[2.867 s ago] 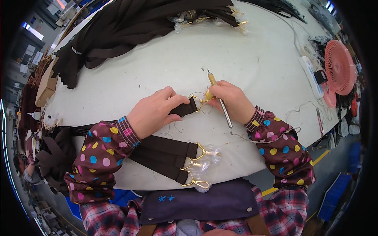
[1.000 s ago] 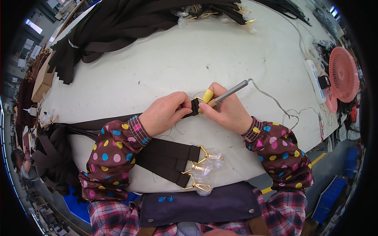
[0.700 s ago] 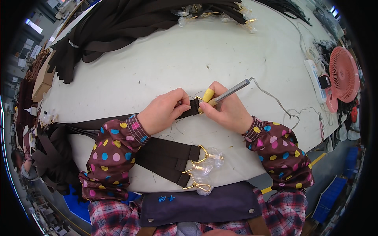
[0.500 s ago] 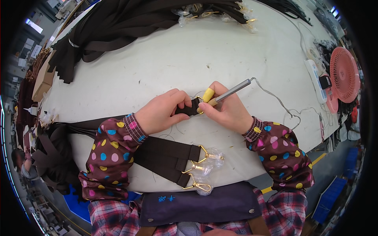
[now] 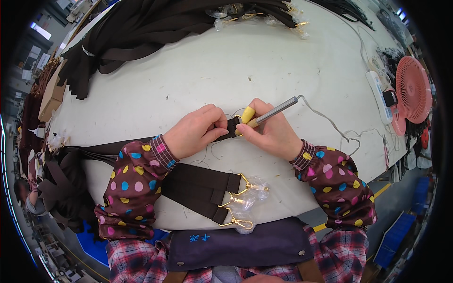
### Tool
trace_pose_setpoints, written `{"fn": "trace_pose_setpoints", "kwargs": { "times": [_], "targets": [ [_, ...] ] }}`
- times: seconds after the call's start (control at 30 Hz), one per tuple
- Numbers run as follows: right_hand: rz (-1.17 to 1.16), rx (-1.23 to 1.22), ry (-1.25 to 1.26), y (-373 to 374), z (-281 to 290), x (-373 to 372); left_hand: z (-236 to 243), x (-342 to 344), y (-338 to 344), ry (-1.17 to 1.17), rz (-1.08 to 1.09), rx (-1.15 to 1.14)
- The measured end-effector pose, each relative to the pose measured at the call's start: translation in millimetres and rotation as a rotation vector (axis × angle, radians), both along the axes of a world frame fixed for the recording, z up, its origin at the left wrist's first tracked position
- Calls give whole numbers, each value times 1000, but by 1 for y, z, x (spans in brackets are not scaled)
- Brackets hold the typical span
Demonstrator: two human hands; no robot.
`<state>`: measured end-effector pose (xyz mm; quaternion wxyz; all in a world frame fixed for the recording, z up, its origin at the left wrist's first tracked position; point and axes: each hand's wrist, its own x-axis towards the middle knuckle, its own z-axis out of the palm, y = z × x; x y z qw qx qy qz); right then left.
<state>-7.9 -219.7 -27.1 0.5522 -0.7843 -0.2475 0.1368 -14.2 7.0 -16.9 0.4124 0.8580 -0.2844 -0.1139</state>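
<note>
My left hand (image 5: 193,129) is closed, thumb and fingers pinching the dark brown webbing strap (image 5: 232,126) close to its sewn end. A gold metal ring (image 5: 238,117) shows at that end, partly hidden by my fingers. My right hand (image 5: 273,136) grips a corded metal pen-like tool (image 5: 279,109), like a soldering iron, its tip down at the strap end. A yellow finger cover (image 5: 247,113) sits on my right index finger. Loose dark threads curl around the strap. Nearer me lie several finished-looking strap ends (image 5: 198,191) with gold clasps (image 5: 241,221) in clear plastic wrap.
A large bundle of dark straps (image 5: 141,30) lies across the far side of the white table (image 5: 292,66). More straps (image 5: 71,188) heap at the left edge. On the right are a white power strip (image 5: 379,96), a pink fan (image 5: 413,89) and the tool's trailing cord (image 5: 330,123).
My left fingers have drawn closer together, with the thumb raised against the strap. The tool's rear end has dipped slightly down and left. The other straps have stayed put.
</note>
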Motion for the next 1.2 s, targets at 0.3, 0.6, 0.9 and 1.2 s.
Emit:
{"fn": "trace_pose_setpoints", "kwargs": {
  "times": [0.3, 0.6, 0.9, 1.2],
  "targets": [
    [-16, 8, -38, 1, 2, -1, 1, 0, 0, 3, 7, -12],
    [-55, 87, 57, 3, 2, -2, 1, 1, -3, 271, 219, -79],
    [-160, 118, -94, 6, -7, 4, -1, 1, -10, 369, 303, -228],
    [-122, 16, -19, 5, 2, 2, -2, 1, -10, 389, 309, -234]
  ]
}}
